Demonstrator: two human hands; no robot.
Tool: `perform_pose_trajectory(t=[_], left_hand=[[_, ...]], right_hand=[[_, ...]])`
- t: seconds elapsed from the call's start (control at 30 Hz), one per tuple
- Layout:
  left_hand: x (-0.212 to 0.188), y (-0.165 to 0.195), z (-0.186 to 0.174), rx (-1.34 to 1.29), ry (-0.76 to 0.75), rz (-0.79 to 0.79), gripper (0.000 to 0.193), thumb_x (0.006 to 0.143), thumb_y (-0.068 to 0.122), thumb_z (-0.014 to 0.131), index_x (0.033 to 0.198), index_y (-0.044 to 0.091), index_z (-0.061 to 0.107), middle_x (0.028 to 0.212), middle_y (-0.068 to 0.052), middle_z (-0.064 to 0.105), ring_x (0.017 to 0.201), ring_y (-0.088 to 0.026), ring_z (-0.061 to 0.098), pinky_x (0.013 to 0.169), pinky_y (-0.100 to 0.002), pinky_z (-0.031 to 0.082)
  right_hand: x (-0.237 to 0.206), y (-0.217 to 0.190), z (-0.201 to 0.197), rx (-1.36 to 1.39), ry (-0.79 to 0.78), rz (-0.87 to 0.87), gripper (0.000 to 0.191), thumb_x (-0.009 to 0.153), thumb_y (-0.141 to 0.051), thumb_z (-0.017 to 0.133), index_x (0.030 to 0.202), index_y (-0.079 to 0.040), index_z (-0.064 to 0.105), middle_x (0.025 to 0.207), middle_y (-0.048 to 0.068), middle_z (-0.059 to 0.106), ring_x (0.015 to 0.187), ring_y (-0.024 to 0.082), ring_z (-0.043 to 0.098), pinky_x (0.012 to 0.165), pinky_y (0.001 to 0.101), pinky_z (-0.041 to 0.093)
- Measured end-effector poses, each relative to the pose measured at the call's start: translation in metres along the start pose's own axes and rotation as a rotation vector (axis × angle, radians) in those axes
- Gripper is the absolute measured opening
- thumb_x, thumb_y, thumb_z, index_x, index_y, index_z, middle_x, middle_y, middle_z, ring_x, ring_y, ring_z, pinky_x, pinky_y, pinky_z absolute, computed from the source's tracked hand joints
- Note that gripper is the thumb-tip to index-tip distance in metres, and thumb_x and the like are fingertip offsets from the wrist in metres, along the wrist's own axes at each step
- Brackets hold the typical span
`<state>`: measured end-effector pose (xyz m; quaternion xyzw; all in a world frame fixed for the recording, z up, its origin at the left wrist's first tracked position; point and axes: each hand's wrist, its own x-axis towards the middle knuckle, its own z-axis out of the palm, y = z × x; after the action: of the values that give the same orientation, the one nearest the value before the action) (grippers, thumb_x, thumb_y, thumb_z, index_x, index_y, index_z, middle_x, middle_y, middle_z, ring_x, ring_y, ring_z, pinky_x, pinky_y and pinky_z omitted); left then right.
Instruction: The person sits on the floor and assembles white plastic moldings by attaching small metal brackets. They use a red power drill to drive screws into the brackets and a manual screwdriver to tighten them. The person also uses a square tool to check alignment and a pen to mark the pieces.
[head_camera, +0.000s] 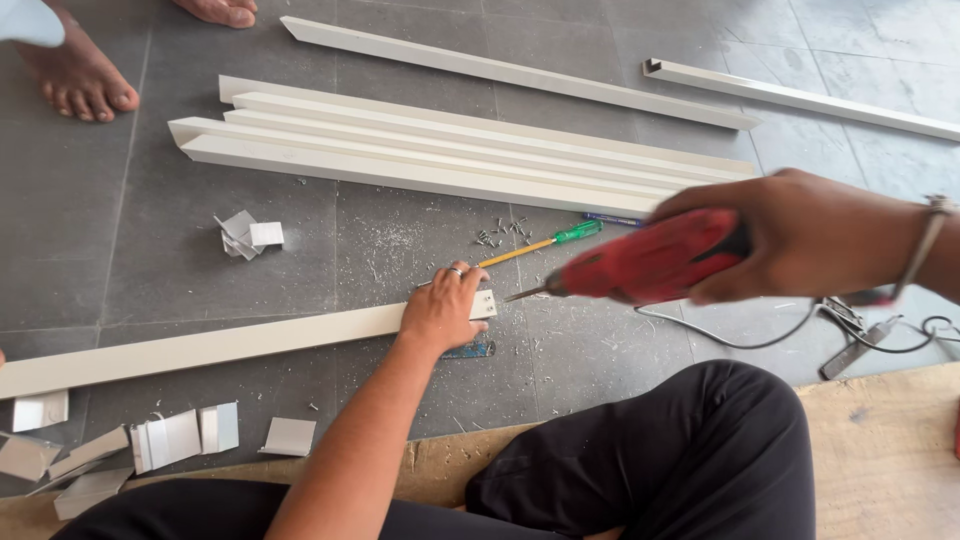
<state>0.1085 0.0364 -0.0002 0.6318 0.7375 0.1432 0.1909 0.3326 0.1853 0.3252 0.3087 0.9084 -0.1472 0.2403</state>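
Both hands low over the floor, arms out fwd.
Left hand (440, 308) palm-down, fingers (462, 277) curled, pressing flat; right hand (800, 235) wrapped tight in a fist grip, wrist level, blurred w/ motion.

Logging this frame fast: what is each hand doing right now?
Left hand: pressed down on the white profile bar, fingers curled.
Right hand: closed around the red power drill.
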Motion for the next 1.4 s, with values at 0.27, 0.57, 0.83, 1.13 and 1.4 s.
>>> perform_pose_trajectory(t=[0.27, 0.57, 0.83, 1.13, 1.4], left_hand=[[-0.024, -0.012, -0.007, 0.107, 0.037, -0.046, 0.053, 0.077, 0.031, 0.085, 0.122, 0.015, 0.061, 0.126, -0.007, 0.060, 0.119, -0.027, 0.060, 0.095, -0.048, 0.053], [-0.038, -0.018, 0.001, 0.188, 0.080, 0.016, 0.056, 0.080, 0.032, 0.082, 0.128, 0.012, 0.063, 0.127, -0.007, 0.062, 0.114, -0.027, 0.062, 0.087, -0.046, 0.055], [-0.033, -0.009, -0.019, 0.098, 0.098, 0.016, 0.036, 0.091, 0.037, 0.067, 0.120, 0.015, 0.069, 0.107, -0.008, 0.074, 0.099, -0.025, 0.069, 0.079, -0.046, 0.056], [-0.005, 0.001, -0.043, 0.061, -0.284, -0.177, 0.047, 0.094, 0.060, 0.055, 0.094, 0.016, 0.073, 0.088, -0.012, 0.075, 0.086, -0.031, 0.073, 0.082, -0.049, 0.057], [-0.008, 0.003, -0.049, 0.019, -0.278, -0.196, 0.042, 0.083, 0.060, 0.061, 0.098, 0.027, 0.081, 0.093, -0.013, 0.077, 0.089, -0.033, 0.072, 0.084, -0.047, 0.057]], right_hand=[[0.019, 0.228, 0.154, 1.285, -0.069, 0.552, 0.059, 0.075, -0.041, 0.076, 0.113, 0.003, 0.063, 0.078, 0.023, 0.072, 0.057, 0.031, 0.071, 0.051, 0.0454, 0.061], [0.035, 0.289, 0.263, 1.404, -0.211, 0.798, 0.065, 0.070, -0.051, 0.071, 0.107, 0.002, 0.067, 0.076, 0.021, 0.072, 0.053, 0.027, 0.064, 0.051, 0.0418, 0.052], [0.064, 0.301, 0.277, 1.117, -0.256, 0.952, 0.067, 0.079, -0.052, 0.068, 0.122, -0.001, 0.066, 0.099, 0.023, 0.074, 0.083, 0.035, 0.070, 0.075, 0.0495, 0.059], [0.119, 0.185, 0.225, 0.397, 0.324, 0.389, 0.054, 0.087, -0.049, 0.068, 0.133, -0.021, 0.068, 0.133, 0.006, 0.071, 0.115, 0.029, 0.071, 0.100, 0.0429, 0.055], [0.157, 0.022, 0.217, 0.874, 0.169, 0.118, 0.044, 0.086, -0.004, 0.065, 0.128, -0.016, 0.069, 0.117, 0.003, 0.078, 0.099, 0.016, 0.077, 0.077, 0.0314, 0.063]])
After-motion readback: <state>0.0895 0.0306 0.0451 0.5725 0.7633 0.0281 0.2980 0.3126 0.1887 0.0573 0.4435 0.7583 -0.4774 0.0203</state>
